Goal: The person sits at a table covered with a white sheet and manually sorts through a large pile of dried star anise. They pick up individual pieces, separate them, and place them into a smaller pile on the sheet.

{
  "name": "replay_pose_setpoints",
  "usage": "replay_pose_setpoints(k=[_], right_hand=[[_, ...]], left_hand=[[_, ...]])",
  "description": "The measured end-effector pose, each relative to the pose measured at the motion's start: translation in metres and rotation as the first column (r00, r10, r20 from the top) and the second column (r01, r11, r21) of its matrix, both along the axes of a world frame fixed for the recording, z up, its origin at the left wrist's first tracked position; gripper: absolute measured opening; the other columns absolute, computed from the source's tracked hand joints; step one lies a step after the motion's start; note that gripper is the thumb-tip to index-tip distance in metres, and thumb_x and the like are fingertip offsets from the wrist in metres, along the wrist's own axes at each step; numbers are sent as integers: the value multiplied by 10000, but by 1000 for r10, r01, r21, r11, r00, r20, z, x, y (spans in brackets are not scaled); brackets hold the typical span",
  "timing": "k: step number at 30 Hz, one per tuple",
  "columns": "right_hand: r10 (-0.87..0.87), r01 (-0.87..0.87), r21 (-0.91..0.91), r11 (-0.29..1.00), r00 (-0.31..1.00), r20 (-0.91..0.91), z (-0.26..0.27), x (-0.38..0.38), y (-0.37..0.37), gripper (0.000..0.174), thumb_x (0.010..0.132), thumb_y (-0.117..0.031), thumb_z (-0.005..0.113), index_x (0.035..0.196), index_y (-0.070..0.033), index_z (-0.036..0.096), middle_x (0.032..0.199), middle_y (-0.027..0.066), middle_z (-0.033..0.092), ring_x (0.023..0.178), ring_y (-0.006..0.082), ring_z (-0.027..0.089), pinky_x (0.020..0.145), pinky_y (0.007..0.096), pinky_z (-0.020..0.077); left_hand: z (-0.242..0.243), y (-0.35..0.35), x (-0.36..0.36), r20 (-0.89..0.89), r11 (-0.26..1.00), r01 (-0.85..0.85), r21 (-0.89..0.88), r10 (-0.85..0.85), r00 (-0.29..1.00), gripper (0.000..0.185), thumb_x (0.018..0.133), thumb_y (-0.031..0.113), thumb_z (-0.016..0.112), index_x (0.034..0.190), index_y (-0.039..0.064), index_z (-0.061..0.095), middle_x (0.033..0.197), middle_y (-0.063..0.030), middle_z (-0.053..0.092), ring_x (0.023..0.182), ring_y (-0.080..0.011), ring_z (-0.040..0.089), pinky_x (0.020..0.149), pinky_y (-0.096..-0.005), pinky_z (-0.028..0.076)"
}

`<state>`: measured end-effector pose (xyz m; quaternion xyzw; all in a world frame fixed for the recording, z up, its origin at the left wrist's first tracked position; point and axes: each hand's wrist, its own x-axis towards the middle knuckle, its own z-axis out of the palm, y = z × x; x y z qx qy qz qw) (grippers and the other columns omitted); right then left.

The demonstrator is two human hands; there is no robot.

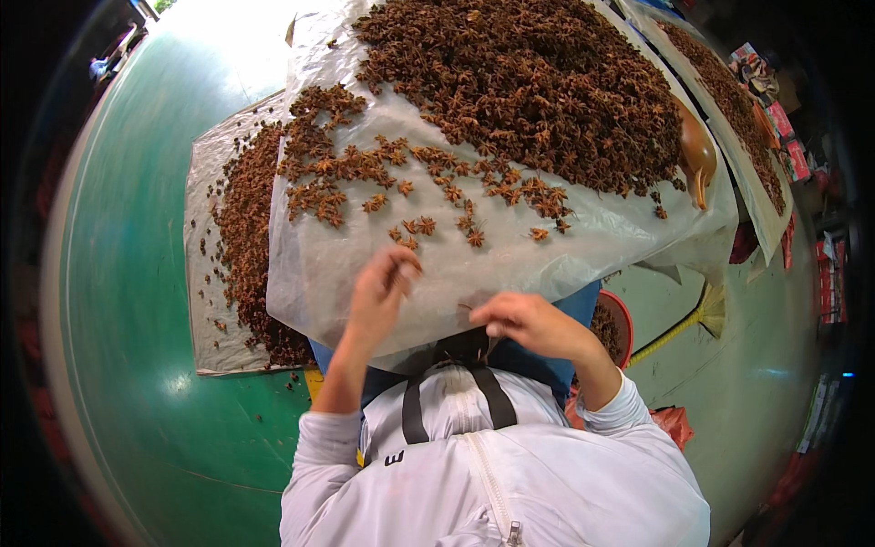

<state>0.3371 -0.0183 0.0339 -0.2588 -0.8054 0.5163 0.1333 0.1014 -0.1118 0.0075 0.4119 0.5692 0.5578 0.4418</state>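
Observation:
Before me a translucent plastic sheet [478, 263] bears a large heap of dried star anise [533, 82]. Loose star anise pieces [328, 161] lie spread between the heap and my hands. Over the sheet's near part, my left hand [379, 290] is blurred, its fingers curled just below a small cluster of star anise [408, 236]. Some brown shows at its fingertips, but a hold is unclear. To the right, my right hand [530, 321] hovers by the near edge, fingers bent together. A thin dark stem-like bit shows beside its fingertips; whether it is gripped is unclear.
Left and lower, another sheet [205, 301] carries a reddish-brown heap [253, 225]. A glossy brown scoop-like object [698, 161] rests at the main heap's right edge. Beside my right leg stands a red tub [621, 321]; a yellow-handled broom [673, 331] lies on the floor. Another heap [731, 96] lies far right.

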Motion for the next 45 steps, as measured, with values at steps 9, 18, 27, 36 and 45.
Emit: replay_pose_setpoints(k=[9,18,27,36,45], right_hand=[[-373,339,641,689,924,-87,-52,-48,44,249,824,-82,664,1072,-89,644,1021,87,592,973,291,579,800,385,501],[-227,388,433,814,898,-378,-33,-46,36,206,851,-62,645,1055,-61,619,976,109,650,869,298,636,726,379,515],[-286,317,148,937,938,-196,-20,-40,6,323,912,-109,628,1215,-80,518,766,101,641,690,229,636,629,316,488],[399,-406,-155,901,914,-76,16,-18,-19,240,888,-96,630,1113,-40,569,824,98,685,771,272,670,722,364,519],[-371,357,514,780,925,-80,-61,-63,80,189,854,-50,618,1042,-51,636,976,130,598,928,315,583,804,378,482]], left_hand=[[-27,70,-38,-933,969,-113,219,242,265,267,860,106,629,1123,147,609,1331,-31,490,1217,-274,431,1024,-460,290],[-11,54,40,280,996,80,-44,-64,958,242,965,145,575,1169,15,577,1008,-61,626,839,-139,572,748,-251,478],[-14,23,35,787,982,173,-73,-49,614,231,916,22,583,1146,16,565,989,-52,607,924,-149,583,838,-284,476],[-14,39,-20,-218,942,-312,125,333,917,357,806,-59,632,1139,69,604,1071,-63,560,938,-176,566,839,-321,473],[-20,-6,73,-654,796,577,182,-340,675,236,801,-1,651,1028,48,614,1031,-145,596,894,-265,613,787,-354,511]])
